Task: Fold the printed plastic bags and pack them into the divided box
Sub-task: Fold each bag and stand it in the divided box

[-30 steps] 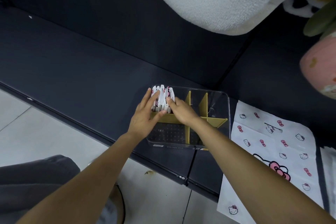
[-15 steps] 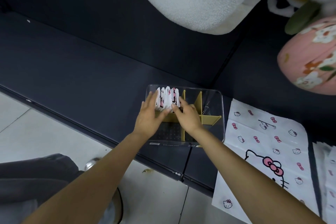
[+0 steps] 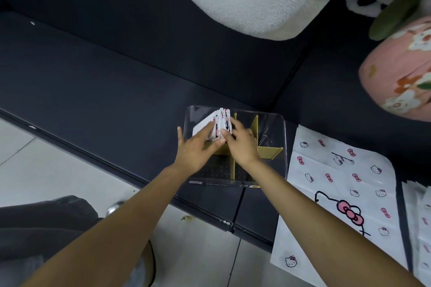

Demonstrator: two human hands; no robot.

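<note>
Bags (image 3: 345, 184) not yet folded are seen flat on the worktop (image 3: 116, 105), near and to the right. Farther in, folded bags (image 3: 220, 123) are stood in the far-left compartment of the divided box (image 3: 283, 147), other compartments unfilled, so approx. early-to-mid stage is judged. Stack is pressed from both sides by left hand (image 3: 194, 149) & right hand (image 3: 241, 144), fingers fairly straight, nothing gripped.

A clear plastic box with tan dividers (image 3: 268, 150) sits near the front edge of the dark platform. Folded white bags with pink print (image 3: 220, 124) stand on edge in its far-left compartment (leaning left). 1 flat white printed plastic bag (image 3: 335, 184) lies just right of the box, overhanging the platform's front edge.
</note>
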